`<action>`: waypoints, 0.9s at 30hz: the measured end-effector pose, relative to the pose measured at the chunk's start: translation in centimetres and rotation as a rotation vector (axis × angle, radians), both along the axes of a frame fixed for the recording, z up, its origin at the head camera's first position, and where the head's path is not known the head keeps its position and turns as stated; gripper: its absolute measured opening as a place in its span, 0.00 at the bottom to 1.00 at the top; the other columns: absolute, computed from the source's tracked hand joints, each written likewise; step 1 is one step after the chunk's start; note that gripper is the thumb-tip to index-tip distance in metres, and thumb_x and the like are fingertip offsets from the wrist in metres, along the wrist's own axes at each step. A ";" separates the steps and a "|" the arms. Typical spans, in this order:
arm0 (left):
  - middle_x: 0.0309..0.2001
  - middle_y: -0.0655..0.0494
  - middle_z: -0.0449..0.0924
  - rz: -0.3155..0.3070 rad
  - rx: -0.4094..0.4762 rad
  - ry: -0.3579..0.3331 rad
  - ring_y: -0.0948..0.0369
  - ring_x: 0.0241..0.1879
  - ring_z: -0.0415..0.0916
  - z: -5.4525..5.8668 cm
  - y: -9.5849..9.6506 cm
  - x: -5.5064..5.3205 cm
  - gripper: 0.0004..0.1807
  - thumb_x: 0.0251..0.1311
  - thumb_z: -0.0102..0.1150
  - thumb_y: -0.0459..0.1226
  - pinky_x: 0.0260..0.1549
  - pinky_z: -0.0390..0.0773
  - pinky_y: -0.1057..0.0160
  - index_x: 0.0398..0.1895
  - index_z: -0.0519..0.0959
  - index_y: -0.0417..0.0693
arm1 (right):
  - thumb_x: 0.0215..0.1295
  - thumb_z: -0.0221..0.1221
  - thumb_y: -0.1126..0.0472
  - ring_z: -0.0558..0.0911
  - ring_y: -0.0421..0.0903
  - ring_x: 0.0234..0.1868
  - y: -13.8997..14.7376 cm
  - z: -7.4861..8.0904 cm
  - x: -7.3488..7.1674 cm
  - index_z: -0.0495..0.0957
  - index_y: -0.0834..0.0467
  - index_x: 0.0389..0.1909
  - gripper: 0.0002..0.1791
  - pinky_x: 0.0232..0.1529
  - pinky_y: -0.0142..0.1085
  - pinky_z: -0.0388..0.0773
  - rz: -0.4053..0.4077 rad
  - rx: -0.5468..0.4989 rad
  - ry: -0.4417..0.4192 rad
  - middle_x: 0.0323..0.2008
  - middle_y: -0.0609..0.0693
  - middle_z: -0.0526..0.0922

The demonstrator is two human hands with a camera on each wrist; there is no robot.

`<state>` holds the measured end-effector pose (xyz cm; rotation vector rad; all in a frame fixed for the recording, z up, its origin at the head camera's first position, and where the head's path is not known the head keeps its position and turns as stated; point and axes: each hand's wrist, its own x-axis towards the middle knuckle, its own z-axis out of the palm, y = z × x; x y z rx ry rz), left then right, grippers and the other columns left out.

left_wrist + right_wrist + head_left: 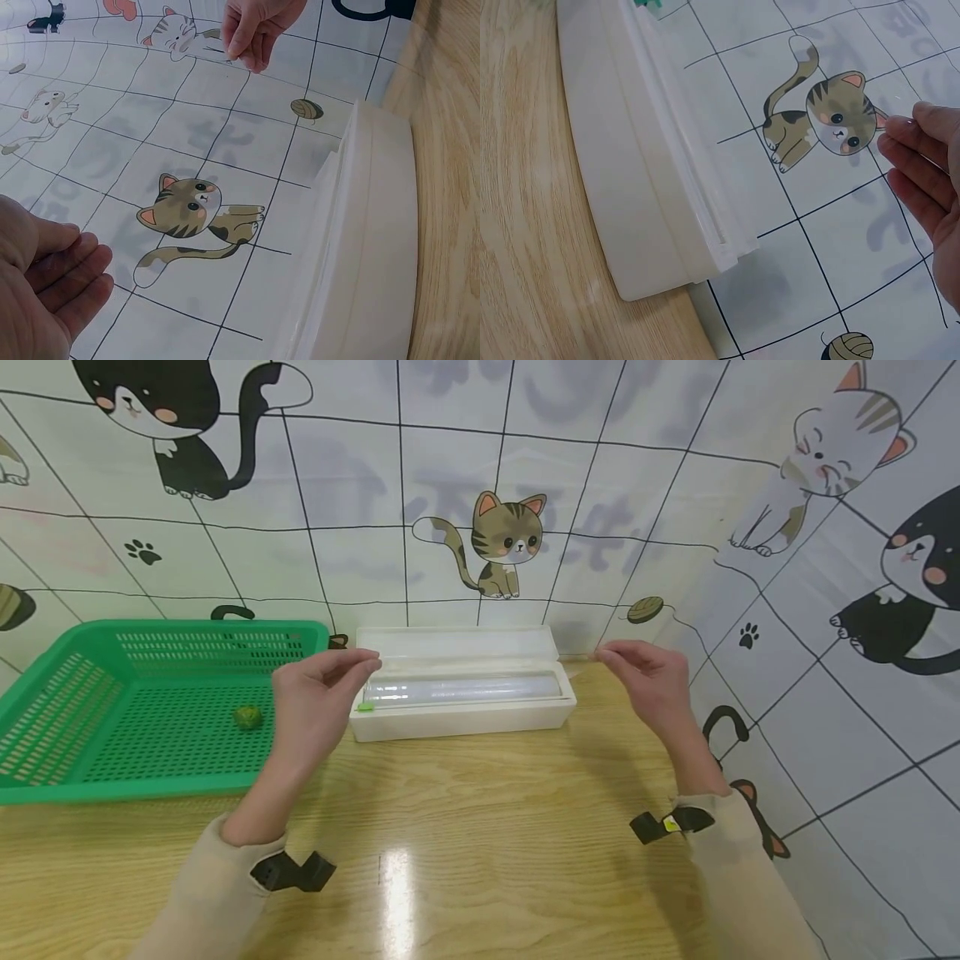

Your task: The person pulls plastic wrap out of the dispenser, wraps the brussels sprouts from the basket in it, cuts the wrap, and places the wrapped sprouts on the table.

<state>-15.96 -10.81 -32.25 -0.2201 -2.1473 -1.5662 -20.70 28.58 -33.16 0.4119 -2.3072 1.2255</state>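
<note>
left hand [318, 693]: raised above the dispenser's left end, thumb and fingertips pinched; film hard to see.
right hand [648, 681]: same pinch, right end.
cling film dispenser [461, 706]: open on table [480, 827], against wall.
basket [67, 768]: cut off left; small green object [247, 717] unclear.

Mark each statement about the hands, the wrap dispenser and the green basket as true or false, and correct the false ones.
1. The white dispenser box stands with its lid open. True.
2. The green basket sits to the right of the box. False: it sits to its left.
3. The basket holds a small green object. True.
4. The left hand rests flat on the wooden table. False: it is raised, fingertips pinched.
5. The right hand is raised beside the box's right end. True.
</note>
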 end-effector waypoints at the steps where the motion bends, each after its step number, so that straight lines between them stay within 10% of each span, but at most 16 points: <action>1: 0.37 0.44 0.88 -0.004 -0.007 0.007 0.70 0.29 0.80 0.1 0.0 0.2 0.07 0.66 0.68 0.34 0.29 0.74 0.73 0.40 0.90 0.39 | 0.69 0.66 0.66 0.84 0.31 0.40 0.1 0.0 0.2 0.88 0.65 0.42 0.07 0.48 0.25 0.78 0.006 -0.001 0.003 0.37 0.47 0.90; 18: 0.35 0.48 0.89 -0.015 -0.128 0.111 0.74 0.29 0.80 0.8 -0.4 2.7 0.04 0.62 0.69 0.26 0.31 0.76 0.77 0.38 0.89 0.37 | 0.67 0.65 0.73 0.86 0.32 0.41 0.9 0.8 3.3 0.87 0.67 0.39 0.05 0.49 0.24 0.78 0.078 0.024 0.071 0.36 0.40 0.90; 27: 0.34 0.49 0.89 -0.057 -0.160 0.175 0.77 0.31 0.80 0.9 -0.8 4.1 0.06 0.59 0.71 0.24 0.32 0.74 0.77 0.37 0.90 0.40 | 0.64 0.64 0.78 0.86 0.32 0.42 1.4 0.8 4.5 0.88 0.66 0.36 0.07 0.51 0.24 0.78 0.145 0.037 0.142 0.36 0.55 0.90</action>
